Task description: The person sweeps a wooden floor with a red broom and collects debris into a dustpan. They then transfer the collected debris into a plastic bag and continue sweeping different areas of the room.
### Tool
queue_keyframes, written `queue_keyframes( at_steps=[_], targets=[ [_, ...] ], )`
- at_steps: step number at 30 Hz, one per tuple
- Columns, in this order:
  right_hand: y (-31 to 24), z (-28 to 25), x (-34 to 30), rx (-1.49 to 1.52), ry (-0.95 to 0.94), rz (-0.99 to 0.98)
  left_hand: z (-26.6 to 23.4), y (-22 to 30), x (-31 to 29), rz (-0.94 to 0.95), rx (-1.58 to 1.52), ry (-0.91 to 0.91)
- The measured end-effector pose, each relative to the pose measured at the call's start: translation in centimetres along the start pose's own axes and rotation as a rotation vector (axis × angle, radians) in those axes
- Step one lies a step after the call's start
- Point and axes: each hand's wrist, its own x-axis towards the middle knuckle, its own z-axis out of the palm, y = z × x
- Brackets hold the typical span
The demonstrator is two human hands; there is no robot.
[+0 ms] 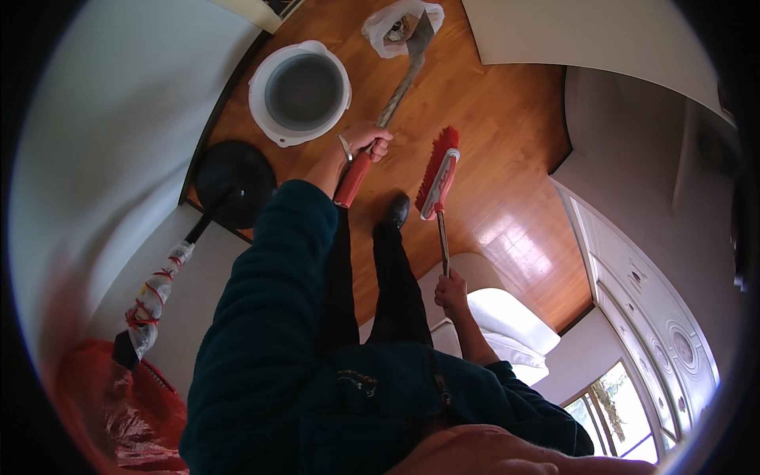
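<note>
My left hand (367, 141) is wrapped round a long-handled tool (400, 91) with a thick red grip and a twisted grey shaft. Its flat, wedge-shaped grey end reaches over the opening of a white plastic bag (385, 38) on the floor. I cannot tell the tool's exact kind. In my closed right hand (452, 293) is the metal pole of a broom (440, 178). The broom's red bristles point up and to the left, apart from the other tool. Dark contents show inside the bag.
A white bucket (258, 89) with a grey inside stands left of my left hand. Nearby are a black round base (218, 178) with a wrapped pole (150, 305) and a red plastic bag (134, 412). A white cushioned seat (514, 324) is at my right, beyond it a white cabinet (633, 289).
</note>
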Motion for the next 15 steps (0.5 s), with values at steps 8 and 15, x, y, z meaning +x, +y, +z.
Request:
queue_keyframes(
  at_steps=[8,15],
  targets=[
    [0.0,-3.3,0.5,0.001,0.019,-0.086,1.0,-2.2,1.2,-0.038,0.060,0.104],
    [1.0,-6.4,1.7,0.391,-0.110,-0.104,5.1,-5.2,-3.7,0.033,0.317,0.185]
  ],
)
